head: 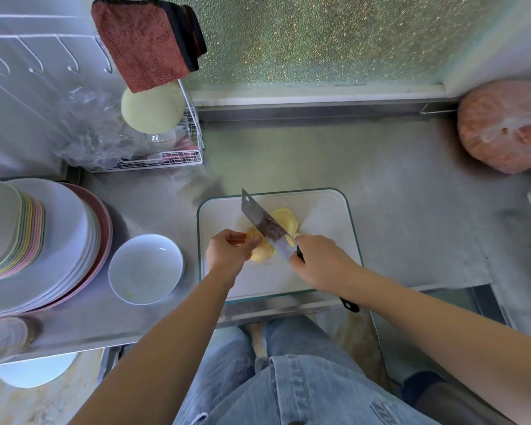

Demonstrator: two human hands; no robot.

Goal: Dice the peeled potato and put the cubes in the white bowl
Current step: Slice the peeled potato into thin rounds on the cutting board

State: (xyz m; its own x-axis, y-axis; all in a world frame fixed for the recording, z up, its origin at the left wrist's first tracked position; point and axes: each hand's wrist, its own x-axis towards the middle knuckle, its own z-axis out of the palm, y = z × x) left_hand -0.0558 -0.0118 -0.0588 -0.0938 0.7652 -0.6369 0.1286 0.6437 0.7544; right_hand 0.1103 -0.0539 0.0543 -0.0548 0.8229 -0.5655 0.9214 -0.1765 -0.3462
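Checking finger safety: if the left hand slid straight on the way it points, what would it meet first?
Beyond the potato that the left hand holds, probably the cleaver in the right hand; depth is unclear.

Steel tabletop (pixel 396 191) carries cutting board (pixel 325 210), white bowl (pixel 146 269) just left, plate stack (pixel 59 246), wire rack (pixel 181 154), bagged bundle (pixel 500 127) far right.

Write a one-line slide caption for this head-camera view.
Left hand steadies the peeled potato on the cutting board while the right hand slices with a cleaver.
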